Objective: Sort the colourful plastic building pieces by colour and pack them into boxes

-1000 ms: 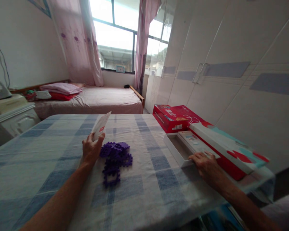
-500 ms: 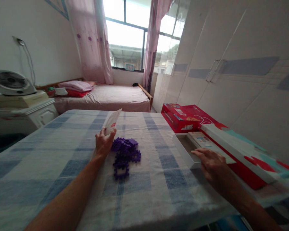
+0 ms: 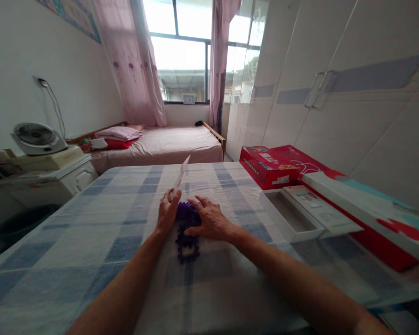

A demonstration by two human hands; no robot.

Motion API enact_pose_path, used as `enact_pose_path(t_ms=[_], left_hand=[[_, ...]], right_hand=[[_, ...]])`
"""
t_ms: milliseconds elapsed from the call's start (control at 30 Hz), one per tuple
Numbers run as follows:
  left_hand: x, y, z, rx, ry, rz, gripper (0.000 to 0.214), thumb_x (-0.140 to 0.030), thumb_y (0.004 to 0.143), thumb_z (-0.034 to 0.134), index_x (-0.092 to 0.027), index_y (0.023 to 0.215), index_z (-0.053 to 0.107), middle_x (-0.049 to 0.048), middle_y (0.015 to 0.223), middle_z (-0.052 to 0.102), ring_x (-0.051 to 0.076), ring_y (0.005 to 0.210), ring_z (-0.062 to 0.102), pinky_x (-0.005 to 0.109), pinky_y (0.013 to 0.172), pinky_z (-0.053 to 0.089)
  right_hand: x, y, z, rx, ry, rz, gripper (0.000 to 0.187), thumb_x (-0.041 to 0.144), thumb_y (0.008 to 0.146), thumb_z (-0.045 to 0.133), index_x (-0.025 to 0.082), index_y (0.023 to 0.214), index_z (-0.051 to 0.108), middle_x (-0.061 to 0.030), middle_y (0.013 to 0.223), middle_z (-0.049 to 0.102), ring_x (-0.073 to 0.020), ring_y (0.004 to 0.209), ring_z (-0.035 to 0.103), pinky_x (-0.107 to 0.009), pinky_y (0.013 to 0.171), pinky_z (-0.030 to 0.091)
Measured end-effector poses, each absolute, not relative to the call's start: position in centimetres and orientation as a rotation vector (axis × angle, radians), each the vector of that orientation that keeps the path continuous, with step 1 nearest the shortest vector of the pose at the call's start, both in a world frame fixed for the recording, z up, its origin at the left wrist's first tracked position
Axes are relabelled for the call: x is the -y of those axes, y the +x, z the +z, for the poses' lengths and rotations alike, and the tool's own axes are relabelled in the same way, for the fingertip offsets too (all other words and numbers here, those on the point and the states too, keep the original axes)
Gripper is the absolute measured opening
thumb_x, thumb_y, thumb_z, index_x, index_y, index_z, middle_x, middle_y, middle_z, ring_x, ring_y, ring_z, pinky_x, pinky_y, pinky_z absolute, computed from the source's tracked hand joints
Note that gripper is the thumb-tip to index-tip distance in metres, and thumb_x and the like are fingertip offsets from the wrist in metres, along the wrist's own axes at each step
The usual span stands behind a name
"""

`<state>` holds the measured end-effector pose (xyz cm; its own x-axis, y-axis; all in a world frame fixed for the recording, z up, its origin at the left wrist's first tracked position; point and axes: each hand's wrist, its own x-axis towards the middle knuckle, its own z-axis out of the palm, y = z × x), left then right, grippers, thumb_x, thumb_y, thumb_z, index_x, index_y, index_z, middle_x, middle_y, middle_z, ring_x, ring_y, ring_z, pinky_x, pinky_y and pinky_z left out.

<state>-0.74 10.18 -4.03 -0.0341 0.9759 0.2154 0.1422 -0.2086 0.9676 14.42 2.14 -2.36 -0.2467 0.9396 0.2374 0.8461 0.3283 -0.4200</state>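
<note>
My left hand (image 3: pixel 168 211) is closed on a thin white card (image 3: pixel 180 176) with red print, held upright on edge above the table. Just right of it lies a small heap of purple interlocking pieces (image 3: pixel 185 215) with toothed edges. A square purple frame piece (image 3: pixel 188 258) sits at the heap's near end. My right hand (image 3: pixel 212 221) is over the heap's right side, fingers spread and thumb apart, and hides part of it. Whether its fingertips touch the pieces I cannot tell.
A white open box (image 3: pixel 289 218) stands at the right, beside a white printed box (image 3: pixel 317 204). Behind are a red box (image 3: pixel 268 170) and a large red and white bag (image 3: pixel 366 214). A blue-and-white checked cloth (image 3: pixel 125 223) covers the table.
My right hand has moved left from the white open box to the purple pieces, its fingers spread. My left hand still holds the card. The view has shifted slightly.
</note>
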Motion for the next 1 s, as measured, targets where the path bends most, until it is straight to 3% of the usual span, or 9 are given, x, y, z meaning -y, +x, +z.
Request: enact_pose_path(t_ms=[100,267,533,700,800,1000], left_hand=[[-10.2,-0.6,-4.5,-1.129,1.416,1.264,0.071,-0.064,0.075,0.053,-0.015,0.127,0.050,0.0136,0.128,0.054,0.026,0.111,0.055,0.035,0.095,0.042],[-10.6,-0.7,-5.4,-0.970,1.307,1.205,0.060,-0.063,0.075,0.054,-0.015,0.110,0.060,0.0090,0.108,0.064,0.023,0.101,0.060,0.033,0.089,0.046],[-9.6,-0.1,-3.9,-0.967,1.109,1.192,0.049,-0.058,0.070,0.063,-0.015,0.095,0.063,0.0065,0.094,0.068,0.021,0.091,0.063,0.027,0.075,0.052],[-9.2,-0.2,-3.5,-0.943,1.071,1.057,0.055,-0.058,0.067,0.066,-0.012,0.098,0.064,0.0061,0.084,0.069,0.018,0.079,0.065,0.022,0.065,0.053],[-9.5,-0.2,-3.7,-0.917,1.020,1.081,0.048,-0.053,0.072,0.065,-0.012,0.097,0.064,0.0058,0.084,0.069,0.015,0.077,0.065,0.019,0.066,0.053],[-9.8,0.0,-3.8,-0.892,0.920,1.175,0.028,-0.038,0.083,0.059,-0.014,0.096,0.063,0.0046,0.090,0.068,0.011,0.077,0.066,0.017,0.070,0.054]], right_hand=[[-3.0,14.0,-3.2,2.147,-1.577,0.233,0.088,0.059,0.067,0.067,0.021,0.140,0.035,-0.0171,0.143,0.036,-0.0332,0.130,0.035,-0.053,0.101,0.030],[-2.9,14.2,-3.3,2.091,-1.614,0.093,0.065,0.044,0.073,0.063,0.026,0.132,0.042,-0.0099,0.128,0.051,-0.0282,0.111,0.051,-0.047,0.091,0.039],[-2.3,14.4,-3.2,1.962,-1.706,-0.014,0.057,0.041,0.073,0.059,0.026,0.126,0.046,-0.0091,0.123,0.051,-0.0277,0.108,0.049,-0.044,0.087,0.043],[-2.4,14.6,-3.1,1.886,-1.756,0.014,0.053,0.039,0.073,0.058,0.025,0.124,0.049,-0.0100,0.123,0.049,-0.0276,0.110,0.046,-0.044,0.088,0.044],[-2.8,15.1,-3.3,1.831,-1.744,0.076,0.052,0.036,0.070,0.061,0.026,0.121,0.052,-0.0088,0.120,0.049,-0.0257,0.109,0.047,-0.040,0.087,0.045],[-4.0,17.2,-3.5,1.664,-1.609,0.229,0.034,0.009,0.072,0.052,0.022,0.101,0.064,-0.0029,0.104,0.061,-0.0148,0.103,0.054,-0.027,0.094,0.042]])
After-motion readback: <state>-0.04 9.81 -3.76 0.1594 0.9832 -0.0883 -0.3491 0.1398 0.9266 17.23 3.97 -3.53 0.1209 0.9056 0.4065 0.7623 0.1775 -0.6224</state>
